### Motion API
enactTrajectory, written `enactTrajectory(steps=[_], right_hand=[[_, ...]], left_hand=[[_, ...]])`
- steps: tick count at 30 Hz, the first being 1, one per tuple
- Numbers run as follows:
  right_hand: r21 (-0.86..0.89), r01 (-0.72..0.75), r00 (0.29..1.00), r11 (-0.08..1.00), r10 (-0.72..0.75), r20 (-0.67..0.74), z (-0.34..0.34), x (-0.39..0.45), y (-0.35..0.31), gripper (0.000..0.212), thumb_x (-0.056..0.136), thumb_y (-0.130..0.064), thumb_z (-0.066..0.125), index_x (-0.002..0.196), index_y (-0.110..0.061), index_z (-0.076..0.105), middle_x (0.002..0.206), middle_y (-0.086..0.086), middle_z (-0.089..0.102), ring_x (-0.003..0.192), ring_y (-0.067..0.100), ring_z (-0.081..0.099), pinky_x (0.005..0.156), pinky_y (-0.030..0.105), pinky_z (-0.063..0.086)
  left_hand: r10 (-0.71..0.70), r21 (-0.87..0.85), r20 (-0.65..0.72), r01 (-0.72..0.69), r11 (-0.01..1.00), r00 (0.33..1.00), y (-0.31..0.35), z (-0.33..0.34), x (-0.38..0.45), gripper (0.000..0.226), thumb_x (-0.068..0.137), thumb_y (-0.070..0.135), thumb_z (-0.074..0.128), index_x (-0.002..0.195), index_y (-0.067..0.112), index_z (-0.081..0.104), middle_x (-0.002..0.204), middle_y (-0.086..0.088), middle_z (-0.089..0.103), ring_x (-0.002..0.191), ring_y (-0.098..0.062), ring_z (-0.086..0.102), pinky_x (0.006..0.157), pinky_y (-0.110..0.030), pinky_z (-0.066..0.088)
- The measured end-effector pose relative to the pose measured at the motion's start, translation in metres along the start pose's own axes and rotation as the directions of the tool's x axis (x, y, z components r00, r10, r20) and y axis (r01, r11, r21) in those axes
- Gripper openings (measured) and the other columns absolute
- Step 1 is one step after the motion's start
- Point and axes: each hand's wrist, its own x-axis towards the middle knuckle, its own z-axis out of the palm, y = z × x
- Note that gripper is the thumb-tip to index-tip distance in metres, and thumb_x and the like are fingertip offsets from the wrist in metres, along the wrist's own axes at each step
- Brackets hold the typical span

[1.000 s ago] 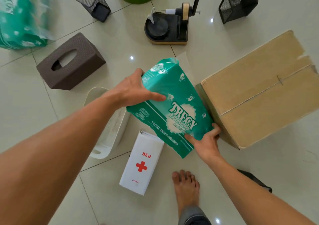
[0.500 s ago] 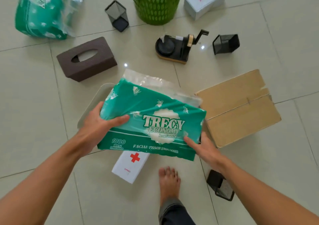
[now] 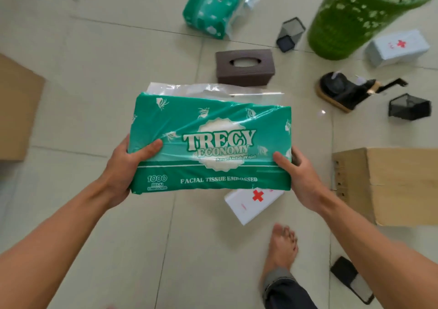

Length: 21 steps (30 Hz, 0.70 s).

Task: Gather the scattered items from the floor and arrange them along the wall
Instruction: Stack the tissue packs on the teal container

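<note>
I hold a green facial tissue pack [image 3: 211, 143] level above the floor. My left hand [image 3: 125, 164] grips its left end and my right hand [image 3: 301, 173] grips its right end. A second green tissue pack [image 3: 213, 8] lies on the tiles at the far middle. Below the held pack a white first-aid box [image 3: 251, 204] with a red cross lies on the floor, partly hidden. A brown tissue box cover [image 3: 245, 68] sits beyond the pack. Another white first-aid box [image 3: 398, 48] lies at the far right.
A tall green basket [image 3: 360, 15] stands at the top right. A black tape dispenser [image 3: 343, 91] and black mesh cups [image 3: 290, 34] [image 3: 408, 109] [image 3: 353, 280] are scattered right. Cardboard boxes lie at the right [image 3: 398, 185] and left edge [image 3: 16, 109]. My bare foot [image 3: 283, 249] stands below.
The pack has come up off the floor and turned level in both hands. My view has swung left, so the cardboard box and other items have shifted right.
</note>
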Motion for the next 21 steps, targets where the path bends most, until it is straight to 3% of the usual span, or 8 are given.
enactTrajectory(steps=[5,8,11,13,16,18,21], right_hand=[[-0.099,0.026,0.991,0.995,-0.013,0.132,0.122,-0.001,-0.018,0.094,0.057,-0.060,0.090,0.136,-0.022,0.055,0.122,0.009,0.072,0.105,0.033,0.072,0.081,0.042,0.063],[-0.168,0.049,0.985,0.985,-0.020,0.173,0.164,-0.002,-0.022,0.086,0.063,-0.057,0.086,0.136,-0.024,0.055,0.122,0.007,0.072,0.104,0.029,0.073,0.082,0.040,0.063],[-0.229,0.050,0.971,0.972,0.007,0.241,0.237,-0.003,-0.017,0.083,0.071,-0.048,0.077,0.144,-0.028,0.044,0.120,0.006,0.072,0.097,0.026,0.075,0.072,0.035,0.063],[-0.281,0.067,0.954,0.957,0.021,0.301,0.286,-0.007,-0.013,0.096,0.066,-0.055,0.083,0.148,-0.029,0.041,0.121,0.005,0.071,0.098,0.025,0.075,0.072,0.034,0.063],[-0.359,0.096,0.923,0.929,0.052,0.381,0.352,-0.012,0.001,0.121,0.042,-0.067,0.091,0.146,-0.028,0.043,0.122,0.003,0.070,0.099,0.023,0.075,0.071,0.030,0.062],[-0.394,0.124,0.894,0.911,0.069,0.442,0.396,-0.016,0.012,0.118,0.049,-0.062,0.091,0.149,-0.026,0.038,0.126,0.005,0.067,0.100,0.022,0.075,0.073,0.031,0.062],[-0.435,0.160,0.884,0.886,0.068,0.463,0.463,-0.020,0.032,0.098,0.074,-0.041,0.082,0.155,-0.029,0.028,0.130,0.005,0.063,0.103,0.018,0.073,0.083,0.037,0.062]], left_hand=[[0.029,-0.121,-0.173,-0.050,0.991,0.984,-0.006,-0.113,-0.061,0.086,0.056,0.052,0.090,0.129,0.019,0.059,0.121,-0.010,0.071,0.104,-0.035,0.070,0.080,-0.044,0.061],[0.012,-0.181,-0.233,-0.055,0.982,0.972,-0.014,-0.148,-0.084,0.078,0.059,0.046,0.090,0.125,0.018,0.062,0.117,-0.012,0.073,0.100,-0.034,0.072,0.073,-0.040,0.061],[0.010,-0.257,-0.349,-0.106,0.960,0.937,-0.032,-0.209,-0.123,0.092,0.049,0.051,0.093,0.127,0.014,0.060,0.117,-0.014,0.072,0.102,-0.037,0.071,0.076,-0.043,0.061],[-0.016,-0.311,-0.419,-0.127,0.942,0.908,-0.049,-0.246,-0.148,0.093,0.050,0.049,0.093,0.128,0.012,0.059,0.116,-0.015,0.072,0.102,-0.038,0.071,0.078,-0.044,0.061],[-0.053,-0.363,-0.523,-0.166,0.917,0.851,-0.074,-0.294,-0.179,0.072,0.066,0.038,0.088,0.128,0.013,0.060,0.115,-0.014,0.073,0.098,-0.036,0.072,0.077,-0.044,0.061],[-0.083,-0.397,-0.585,-0.196,0.896,0.807,-0.094,-0.326,-0.197,0.062,0.073,0.033,0.082,0.127,0.012,0.061,0.113,-0.013,0.074,0.096,-0.035,0.073,0.077,-0.043,0.061],[-0.113,-0.452,-0.628,-0.242,0.859,0.770,-0.123,-0.372,-0.221,0.057,0.076,0.032,0.075,0.129,0.013,0.062,0.115,-0.013,0.073,0.098,-0.034,0.073,0.078,-0.043,0.062]])
